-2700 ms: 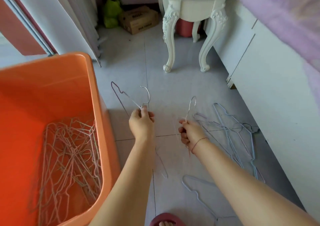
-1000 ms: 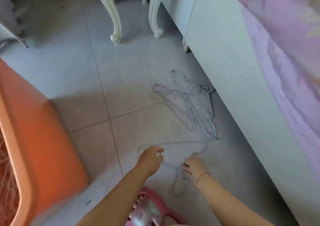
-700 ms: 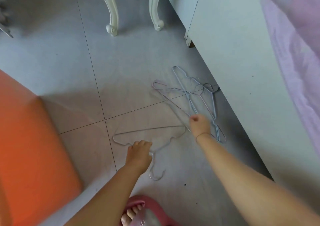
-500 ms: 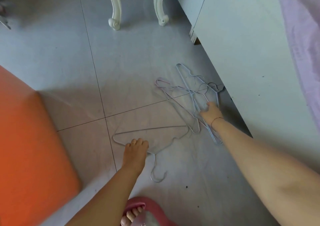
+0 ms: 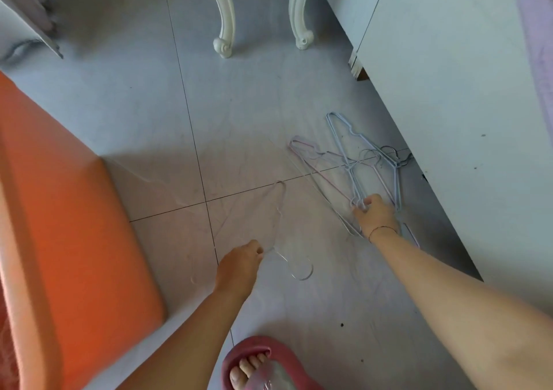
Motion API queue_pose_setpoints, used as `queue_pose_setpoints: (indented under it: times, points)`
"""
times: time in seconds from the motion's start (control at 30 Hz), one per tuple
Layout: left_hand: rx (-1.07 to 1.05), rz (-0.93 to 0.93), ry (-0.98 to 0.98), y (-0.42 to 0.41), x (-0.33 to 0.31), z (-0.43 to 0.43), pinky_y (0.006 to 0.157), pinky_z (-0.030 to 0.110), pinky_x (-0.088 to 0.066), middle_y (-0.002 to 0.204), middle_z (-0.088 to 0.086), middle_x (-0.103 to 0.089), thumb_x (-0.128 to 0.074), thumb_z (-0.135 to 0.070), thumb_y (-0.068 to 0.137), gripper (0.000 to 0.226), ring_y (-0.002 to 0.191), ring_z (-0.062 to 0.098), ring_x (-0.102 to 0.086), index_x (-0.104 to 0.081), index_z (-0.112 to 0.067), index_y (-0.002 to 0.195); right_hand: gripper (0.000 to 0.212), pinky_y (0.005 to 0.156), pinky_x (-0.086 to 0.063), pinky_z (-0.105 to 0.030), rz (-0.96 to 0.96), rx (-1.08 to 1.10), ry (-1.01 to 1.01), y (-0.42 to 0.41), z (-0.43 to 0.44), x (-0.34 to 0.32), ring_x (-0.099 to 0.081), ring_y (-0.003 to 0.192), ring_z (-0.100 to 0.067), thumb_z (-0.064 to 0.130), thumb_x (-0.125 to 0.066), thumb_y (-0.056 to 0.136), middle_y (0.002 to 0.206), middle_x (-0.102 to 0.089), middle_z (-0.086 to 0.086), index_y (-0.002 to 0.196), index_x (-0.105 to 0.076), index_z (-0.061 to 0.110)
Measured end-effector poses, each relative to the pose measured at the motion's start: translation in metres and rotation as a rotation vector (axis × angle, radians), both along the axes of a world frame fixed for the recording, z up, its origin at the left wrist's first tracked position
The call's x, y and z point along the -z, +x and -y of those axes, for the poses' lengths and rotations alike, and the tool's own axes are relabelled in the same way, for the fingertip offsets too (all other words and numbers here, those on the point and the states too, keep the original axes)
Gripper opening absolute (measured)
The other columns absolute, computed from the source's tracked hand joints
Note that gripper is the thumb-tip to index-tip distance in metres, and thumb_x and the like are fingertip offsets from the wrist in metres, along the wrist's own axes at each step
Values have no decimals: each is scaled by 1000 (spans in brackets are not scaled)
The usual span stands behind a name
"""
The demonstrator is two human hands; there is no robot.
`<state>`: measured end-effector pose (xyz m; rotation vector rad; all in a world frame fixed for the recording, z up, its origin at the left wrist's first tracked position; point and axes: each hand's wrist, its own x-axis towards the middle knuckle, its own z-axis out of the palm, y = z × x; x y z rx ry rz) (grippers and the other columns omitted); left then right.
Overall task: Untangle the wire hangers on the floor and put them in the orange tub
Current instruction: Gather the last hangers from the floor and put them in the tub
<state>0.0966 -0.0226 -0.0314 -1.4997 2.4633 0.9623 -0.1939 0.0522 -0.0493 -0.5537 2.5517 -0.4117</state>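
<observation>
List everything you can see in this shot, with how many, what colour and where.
orange tub: one, orange, left edge
lone hanger: one, pale wire, floor centre, held near its hook
hanger tangle: several, exact count unclear, blue and pink, floor by the cabinet
table legs: two, cream, top centre
cabinet: one, white, right
floor: pale grey tiles
slipper: one, pink, bottom centre, on a foot
left hand: grips the lone hanger
right hand: grips wires of the tangle
</observation>
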Motion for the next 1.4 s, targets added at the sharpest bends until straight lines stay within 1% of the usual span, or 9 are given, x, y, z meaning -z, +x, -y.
queue_pose_setpoints:
  times: [0.23, 0.4, 0.6, 0.8, 0.9, 1.0, 1.07, 1.2, 1.4]
  points:
    - [-296, -283, 113, -7, -33, 12, 60, 27, -41, 66, -5, -59, -51, -23, 95, 18, 66, 15, -57, -66, -17, 86, 18, 61, -38, -29, -121, -102, 112, 4, 3, -5, -54, 74, -28, 1, -50, 83, 87, -59, -14, 100, -47, 7]
    - [-493, -432, 202, -13, -50, 19, 57, 16, -36, 67, -9, -59, -50, -24, 96, 21, 65, 2, -55, -70, -18, 99, 20, 62, -38, -30, -187, -204, 181, 3, 4, -5, -60, 83, -31, 2, -48, 86, 96, -62, -19, 106, -45, 4]
    - [-622, -528, 286, -14, -55, 17, 62, 21, -42, 69, -6, -60, -49, -23, 96, 21, 60, 6, -48, -69, -21, 96, 19, 76, -49, -33, -189, -278, 236, 2, 5, -11, -61, 93, -32, 6, -47, 88, 103, -64, -17, 103, -58, 4]
    - [-712, -583, 323, -11, -54, 13, 62, 22, -44, 68, -5, -58, -48, -19, 97, 21, 58, 9, -48, -69, -20, 95, 3, 70, -44, -29, -133, -279, 140, 11, 7, -10, -56, 88, -26, 13, -56, 80, 96, -55, -6, 82, -58, 14]
    - [-760, -603, 330, -9, -55, 14, 59, 18, -43, 68, -6, -59, -47, -18, 97, 21, 58, 7, -50, -68, -20, 93, 4, 58, -38, -25, 76, -17, -51, 24, 20, -13, -53, 69, -22, 9, -53, 77, 78, -52, -3, 79, -52, 13]
    - [-784, -626, 350, -10, -63, 16, 56, 16, -42, 68, -7, -58, -46, -19, 97, 22, 56, 5, -49, -67, -21, 92, 12, 38, -29, -14, 671, 413, -468, 37, 35, -28, -43, 34, -14, 1, -43, 84, 60, -46, -12, 75, -49, 8]
    - [-810, -650, 372, -14, -73, 19, 55, 16, -42, 68, -7, -58, -46, -20, 97, 22, 56, 6, -48, -67, -20, 91, 17, 32, -19, -10, 874, 499, -580, 43, 38, -43, -31, 25, -7, 10, -40, 92, 56, -43, -7, 80, -52, 10]
    - [-859, -704, 411, -22, -108, 23, 57, 18, -41, 68, -7, -57, -47, -21, 96, 23, 58, 8, -46, -67, -22, 87, 27, 30, -17, -10, 762, 398, -679, 56, 34, -85, -26, 24, -2, 22, -31, 100, 61, -39, -5, 98, -55, 11]
    - [-837, -925, 302, -18, -204, 22, 56, 20, -40, 60, -12, -58, -49, -20, 94, 24, 53, 8, -45, -69, -24, 82, 31, 32, -25, -11, 564, 178, -847, 100, 25, -178, -39, 30, 0, 19, -36, 98, 47, -49, 2, 80, -62, 17]
